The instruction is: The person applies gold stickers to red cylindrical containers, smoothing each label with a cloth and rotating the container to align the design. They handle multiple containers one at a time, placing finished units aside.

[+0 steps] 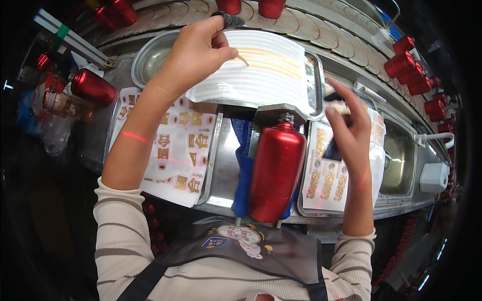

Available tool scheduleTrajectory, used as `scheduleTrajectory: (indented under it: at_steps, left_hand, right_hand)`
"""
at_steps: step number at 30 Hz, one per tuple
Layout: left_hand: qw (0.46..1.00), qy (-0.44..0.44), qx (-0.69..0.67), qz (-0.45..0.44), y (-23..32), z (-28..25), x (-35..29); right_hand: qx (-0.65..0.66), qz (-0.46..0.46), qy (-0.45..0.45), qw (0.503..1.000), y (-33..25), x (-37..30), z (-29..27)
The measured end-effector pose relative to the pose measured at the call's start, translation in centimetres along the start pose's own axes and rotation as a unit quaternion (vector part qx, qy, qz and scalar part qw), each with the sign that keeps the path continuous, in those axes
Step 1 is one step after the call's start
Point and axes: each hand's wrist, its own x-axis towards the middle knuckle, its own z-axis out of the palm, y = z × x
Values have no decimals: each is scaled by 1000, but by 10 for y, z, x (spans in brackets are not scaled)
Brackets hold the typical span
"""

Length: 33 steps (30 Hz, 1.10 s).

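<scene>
My left hand [198, 52] is closed in a pinch on a thin gold strip [243, 60] above a white ridged tray [251, 90]. More thin gold strips [273, 57] lie across that tray. A black cover sits on one of its fingers. My right hand [354, 133], slightly blurred, hovers over a decal sheet [321, 185] with gold lettering, thumb and forefinger apart. Its forefinger has a black cover. From under its palm juts a dark flat piece [332, 151], seemingly held by the other fingers. Between my arms a red metallic bottle [277, 170] lies on a blue cloth [242, 185], neck away from me.
Another decal sheet [173, 150] lies in a metal tray at left. A metal basin [150, 62] stands behind it. Further red bottles [93, 86] stand around, several along the slatted conveyor [301, 30] at the back. A sink [399, 165] is at the right.
</scene>
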Motion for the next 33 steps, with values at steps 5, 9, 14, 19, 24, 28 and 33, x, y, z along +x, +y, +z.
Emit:
scheduleTrajectory:
  at_steps: [5,9,14,19,24,28,33]
  left_hand:
    - [981,-44,-79,173,65,2,8]
    - [958,-203,-142,142,82,-45,5]
    - [966,-37,-251,46,26,-9,0]
    - [950,90,-183,-238,-121,-38,20]
    - [888,45,-135,-437,-199,-34,17]
    - [888,96,-108,-437,-229,-16,19]
    - [736,-12,-470,-488,-171,-29,24]
  right_hand:
    - [100,-68,-202,972,-13,113,29]
    - [104,37,-336,936,-28,112,8]
    - [129,96,-241,957,-31,84,-7]
    - [65,74,-175,980,-60,65,-47]
    - [66,90,-108,988,-54,45,-72]
    - [56,116,-101,987,-46,39,-71]
    - [68,129,-99,984,-50,33,-69]
